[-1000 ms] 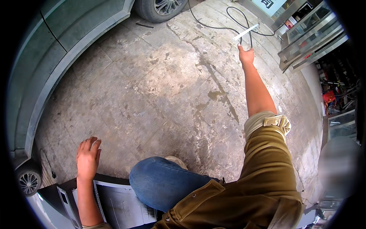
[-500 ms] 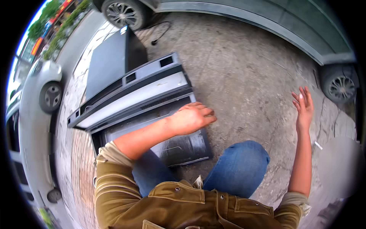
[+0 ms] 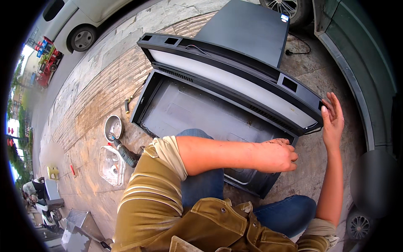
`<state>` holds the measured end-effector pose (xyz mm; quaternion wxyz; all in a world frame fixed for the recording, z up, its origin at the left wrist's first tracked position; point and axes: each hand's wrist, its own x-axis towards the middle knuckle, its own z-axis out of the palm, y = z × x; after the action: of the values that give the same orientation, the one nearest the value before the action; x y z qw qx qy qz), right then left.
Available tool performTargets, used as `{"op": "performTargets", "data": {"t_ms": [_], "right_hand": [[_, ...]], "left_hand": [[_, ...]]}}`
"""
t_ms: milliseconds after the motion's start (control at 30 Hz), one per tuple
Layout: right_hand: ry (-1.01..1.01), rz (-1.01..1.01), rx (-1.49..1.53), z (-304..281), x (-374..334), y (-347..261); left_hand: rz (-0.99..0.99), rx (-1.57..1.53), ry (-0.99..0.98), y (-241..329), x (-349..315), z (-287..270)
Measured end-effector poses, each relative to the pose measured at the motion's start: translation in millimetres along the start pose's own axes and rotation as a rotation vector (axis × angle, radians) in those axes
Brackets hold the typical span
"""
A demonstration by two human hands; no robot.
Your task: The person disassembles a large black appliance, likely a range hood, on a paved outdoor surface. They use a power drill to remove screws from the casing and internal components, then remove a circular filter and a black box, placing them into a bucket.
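A wide, shallow black metal housing (image 3: 191,111) lies before my knees, its hollow side up. Along its far edge rises a long black frame with a pale panel (image 3: 235,90) and square cutouts. My left hand (image 3: 277,156) is curled closed by the housing's right end; its fingertips and anything in them are hidden. At the right end of the raised frame is my right hand (image 3: 333,124), its fingers apart and extended upward. It overlaps the frame's corner, but I cannot tell whether it touches.
Behind the frame stands a dark box-shaped cover (image 3: 245,31), near a black plug and cord (image 3: 300,51). A green vehicle (image 3: 363,63) borders the right. On the left are a metal bowl (image 3: 113,127), a power tool (image 3: 126,153) and a white plastic tub (image 3: 110,170).
The view has swung, so the housing appears farther right and the bowl and tub show on the left. My right hand, earlier apart from the frame, is now at its right end. My left stays curled.
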<state>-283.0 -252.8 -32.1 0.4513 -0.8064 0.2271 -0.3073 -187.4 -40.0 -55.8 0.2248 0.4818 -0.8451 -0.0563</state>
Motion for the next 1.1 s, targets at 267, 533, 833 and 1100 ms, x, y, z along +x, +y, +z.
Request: {"op": "performTargets", "data": {"t_ms": [267,533,833,1100], "right_hand": [[-0.158,-0.13,-0.69,80.7,69.4,54.9],[-0.116,-0.224,-0.789,86.3,71.7,69.2],[-0.167,-0.336,-0.884,89.9,83.2,65.3],[-0.252,-0.227,-1.101,94.7,89.5,41.5]], "left_hand": [[-0.183,0.095,-0.067,-11.1,-37.7,-10.1],[-0.449,-0.202,-0.087,0.9,-47.5,-26.0],[-0.731,-0.364,-0.19,14.1,-57.7,-48.6],[-1.208,-0.711,0.059,75.4,-104.4,11.1]]}}
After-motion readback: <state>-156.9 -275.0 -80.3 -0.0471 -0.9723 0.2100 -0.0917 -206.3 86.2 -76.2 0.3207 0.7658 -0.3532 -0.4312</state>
